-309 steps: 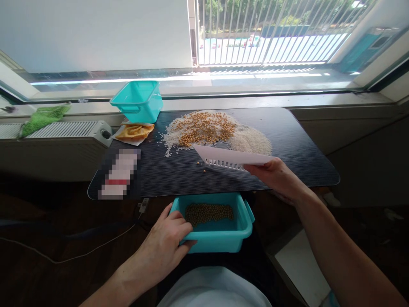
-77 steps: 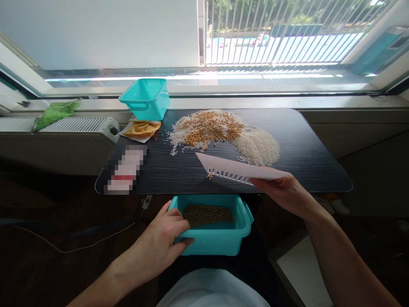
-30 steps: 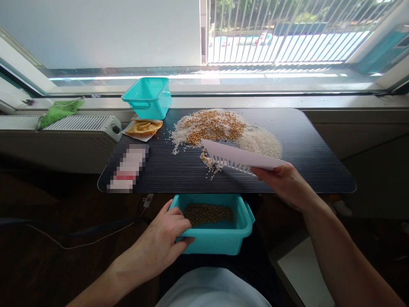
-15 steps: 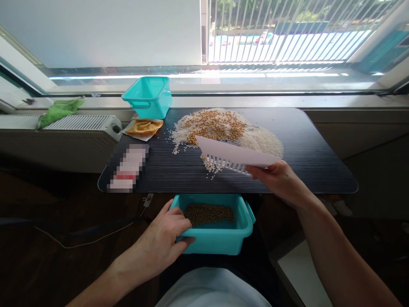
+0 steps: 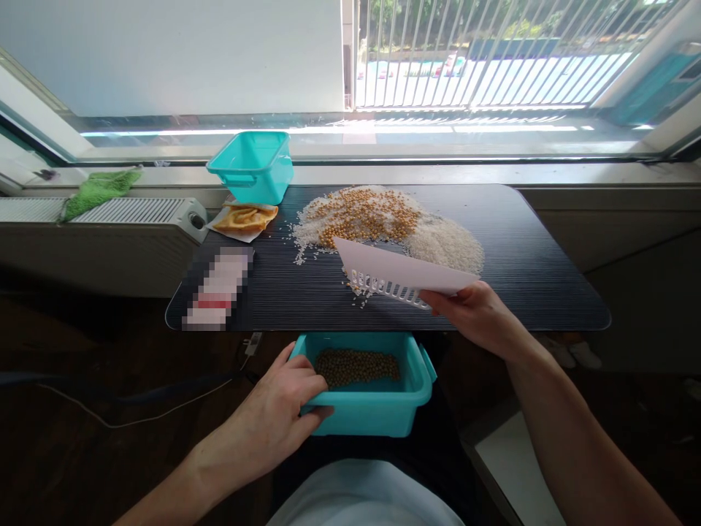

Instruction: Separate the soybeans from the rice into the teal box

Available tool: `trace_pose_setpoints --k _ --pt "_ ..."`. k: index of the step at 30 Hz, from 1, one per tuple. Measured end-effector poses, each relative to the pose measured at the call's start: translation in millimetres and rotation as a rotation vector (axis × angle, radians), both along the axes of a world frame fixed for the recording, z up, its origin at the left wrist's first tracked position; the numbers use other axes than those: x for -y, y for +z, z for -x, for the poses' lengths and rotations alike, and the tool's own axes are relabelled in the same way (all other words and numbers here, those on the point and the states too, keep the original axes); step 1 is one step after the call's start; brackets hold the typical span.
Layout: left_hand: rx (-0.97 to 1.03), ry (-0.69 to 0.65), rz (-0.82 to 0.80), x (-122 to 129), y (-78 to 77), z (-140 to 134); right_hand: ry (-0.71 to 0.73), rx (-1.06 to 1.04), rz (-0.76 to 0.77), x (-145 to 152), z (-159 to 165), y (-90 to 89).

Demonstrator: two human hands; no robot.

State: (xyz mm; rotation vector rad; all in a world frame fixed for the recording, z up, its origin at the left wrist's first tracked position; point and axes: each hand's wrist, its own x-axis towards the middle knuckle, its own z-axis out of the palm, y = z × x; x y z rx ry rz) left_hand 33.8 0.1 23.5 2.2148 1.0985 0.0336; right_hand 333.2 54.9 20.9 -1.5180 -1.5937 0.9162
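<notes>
My left hand (image 5: 293,391) grips the left side of a turquoise plastic bin (image 5: 372,418), fingers over the rim. The bin is held at the table's front edge, with a layer of round dried peas (image 5: 358,367) on its floor. My right hand (image 5: 474,310) pinches the right end of a white slotted card (image 5: 402,269), tilted above the table. A row of slots runs along the card's lower edge. Behind it lies a heap of white rice (image 5: 449,245) with golden dried peas (image 5: 372,212) spread over its left part. Stray grains lie below the card's slots.
A second turquoise bin (image 5: 255,172) stands at the table's back left corner. In front of it, a folded yellow cloth (image 5: 244,218) lies on white paper. A blurred-out phone-like object (image 5: 219,288) rests at the front left. A green cloth (image 5: 101,191) hangs on the radiator (image 5: 109,226).
My right hand and the slotted card have dropped very slightly towards me. My left hand and the bin have stayed in place.
</notes>
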Motion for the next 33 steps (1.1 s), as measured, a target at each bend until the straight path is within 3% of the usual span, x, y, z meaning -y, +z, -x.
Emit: trace_pose_setpoints --k 13,20,33 --pt "-0.019 -0.007 0.009 -1 -0.7 1 0.047 0.003 0.004 -3 8 4.6" --pt "-0.004 -0.007 -0.01 0 -2.4 2 -0.014 -0.004 0.018 2 2 6.2" --pt "0.0 0.012 0.011 -2 5.0 0 0.149 -0.065 0.059 1 15 5.1"
